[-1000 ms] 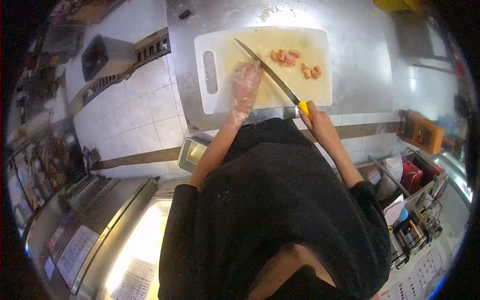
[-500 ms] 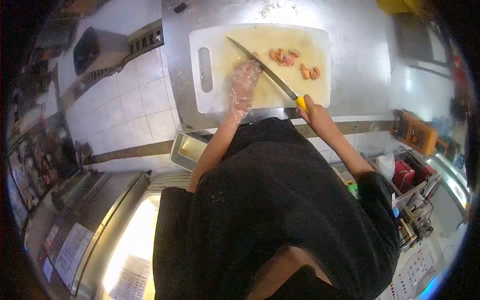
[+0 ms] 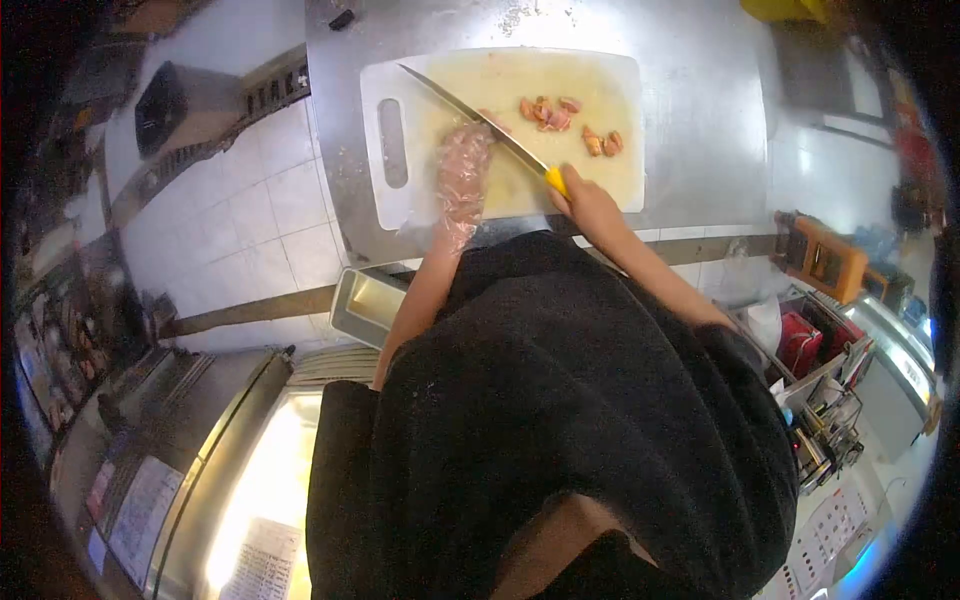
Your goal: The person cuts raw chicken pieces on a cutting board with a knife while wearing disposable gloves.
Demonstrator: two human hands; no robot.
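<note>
A white cutting board (image 3: 610, 190) lies on a steel counter (image 3: 700, 120). My left hand (image 3: 462, 170), in a clear plastic glove, rests on the board with its fingers pressing on a piece of food that the glove mostly hides. Gripped in my right hand (image 3: 583, 205) is a yellow-handled knife (image 3: 470, 110), its long blade slanting up and left across the board just past my left fingertips. Small orange-pink cut pieces (image 3: 565, 122) lie in two little heaps to the right of the blade.
A steel pan (image 3: 362, 305) hangs below the counter's front edge. White tiled floor (image 3: 260, 210) lies to the left. An orange device (image 3: 825, 262) and a wire rack with red packets (image 3: 815, 370) are at the right. A lit display case (image 3: 250, 490) is at the lower left.
The knife and my right hand have slid left across the board. My left hand stays pressed on the board near the blade. The view has shifted slightly.
</note>
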